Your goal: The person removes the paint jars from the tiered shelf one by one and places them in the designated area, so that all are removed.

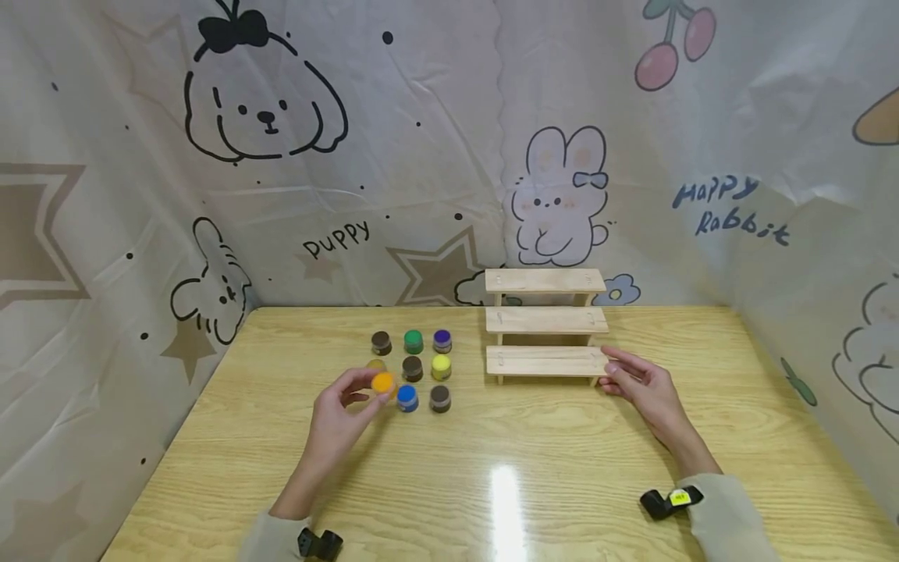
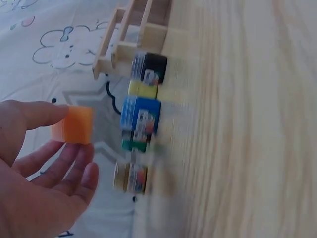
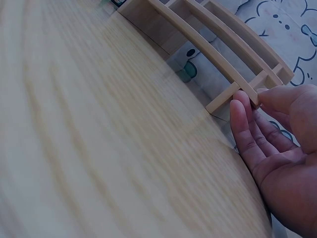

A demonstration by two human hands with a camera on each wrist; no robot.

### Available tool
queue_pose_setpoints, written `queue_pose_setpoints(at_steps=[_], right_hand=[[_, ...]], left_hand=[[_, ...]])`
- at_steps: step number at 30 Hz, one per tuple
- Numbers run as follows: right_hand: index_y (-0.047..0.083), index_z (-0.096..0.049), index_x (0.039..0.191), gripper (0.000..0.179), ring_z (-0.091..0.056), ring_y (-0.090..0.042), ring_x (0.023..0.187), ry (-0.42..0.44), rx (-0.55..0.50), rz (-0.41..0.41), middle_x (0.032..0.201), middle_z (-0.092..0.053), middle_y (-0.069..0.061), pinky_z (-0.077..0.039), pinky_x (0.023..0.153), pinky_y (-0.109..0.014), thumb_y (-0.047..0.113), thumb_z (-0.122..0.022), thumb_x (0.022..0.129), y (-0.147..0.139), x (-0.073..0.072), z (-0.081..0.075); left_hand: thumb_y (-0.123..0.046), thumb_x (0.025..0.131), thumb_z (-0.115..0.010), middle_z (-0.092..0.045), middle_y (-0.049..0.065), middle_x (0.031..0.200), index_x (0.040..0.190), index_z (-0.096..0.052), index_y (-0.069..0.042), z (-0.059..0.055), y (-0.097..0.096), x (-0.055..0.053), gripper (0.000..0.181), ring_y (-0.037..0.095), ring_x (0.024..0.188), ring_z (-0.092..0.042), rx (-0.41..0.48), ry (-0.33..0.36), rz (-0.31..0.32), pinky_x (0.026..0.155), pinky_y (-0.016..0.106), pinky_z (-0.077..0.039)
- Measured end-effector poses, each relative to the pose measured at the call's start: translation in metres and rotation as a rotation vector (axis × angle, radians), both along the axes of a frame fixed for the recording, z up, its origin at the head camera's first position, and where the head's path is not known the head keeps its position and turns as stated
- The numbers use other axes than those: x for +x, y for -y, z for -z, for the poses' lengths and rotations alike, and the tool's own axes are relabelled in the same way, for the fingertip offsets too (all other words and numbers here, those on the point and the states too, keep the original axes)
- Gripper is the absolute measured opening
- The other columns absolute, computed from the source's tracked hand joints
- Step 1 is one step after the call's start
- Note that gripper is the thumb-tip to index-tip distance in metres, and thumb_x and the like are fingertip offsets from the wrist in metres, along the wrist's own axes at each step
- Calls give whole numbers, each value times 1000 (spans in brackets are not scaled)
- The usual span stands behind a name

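My left hand (image 1: 335, 420) pinches a small orange paint jar (image 1: 383, 383) between thumb and fingers, and the left wrist view shows this jar (image 2: 77, 124) raised off the table. Below and beside it stand a blue jar (image 1: 407, 399) and a mustard-coloured jar (image 1: 376, 364), the latter partly hidden behind the held one. On the right, a three-tier wooden display stand (image 1: 544, 361) stands upright on the table. My right hand (image 1: 649, 396) grips the right end of its lowest shelf; in the right wrist view, thumb and fingers (image 3: 240, 124) meet at that shelf's corner.
More jars stand in rough rows: green (image 1: 413, 341), purple (image 1: 442, 340), yellow (image 1: 441, 367) and several dark brown ones, including one at the front (image 1: 440, 399). The wooden table (image 1: 421, 484) ends against a printed cloth (image 1: 421, 156) at the back and sides.
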State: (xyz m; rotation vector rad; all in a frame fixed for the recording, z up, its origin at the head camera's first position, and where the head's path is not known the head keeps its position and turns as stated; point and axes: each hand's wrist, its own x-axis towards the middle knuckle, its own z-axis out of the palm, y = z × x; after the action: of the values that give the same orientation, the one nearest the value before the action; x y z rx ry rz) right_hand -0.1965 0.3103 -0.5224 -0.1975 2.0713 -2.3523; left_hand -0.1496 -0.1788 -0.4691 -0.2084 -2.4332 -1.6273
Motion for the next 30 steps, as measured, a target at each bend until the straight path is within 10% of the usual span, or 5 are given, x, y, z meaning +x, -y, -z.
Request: queue_pose_setpoints(at_steps=[18,30], right_hand=[[-14,-44,147,54,-74,-14,91,21,11,4,113,-74,-1,-59,83,-29,9,-64,102,1,1,-1],[-14,-45,145,51,-74,-15,91,4,6,-2,112,-73,-2,-59,83,-29,7,-63,102,1,0,-1]], left_hand=[[-2,86,-82,-73,10,111,115,-71,-2,11,29,-5,31,27,102,-69,-213,191,24,79,28,-56],[-4,89,-80,-72,13,114,118,-70,-1,13,33,-9,31,29,107,-69,-247,200,24,83,34,-56]])
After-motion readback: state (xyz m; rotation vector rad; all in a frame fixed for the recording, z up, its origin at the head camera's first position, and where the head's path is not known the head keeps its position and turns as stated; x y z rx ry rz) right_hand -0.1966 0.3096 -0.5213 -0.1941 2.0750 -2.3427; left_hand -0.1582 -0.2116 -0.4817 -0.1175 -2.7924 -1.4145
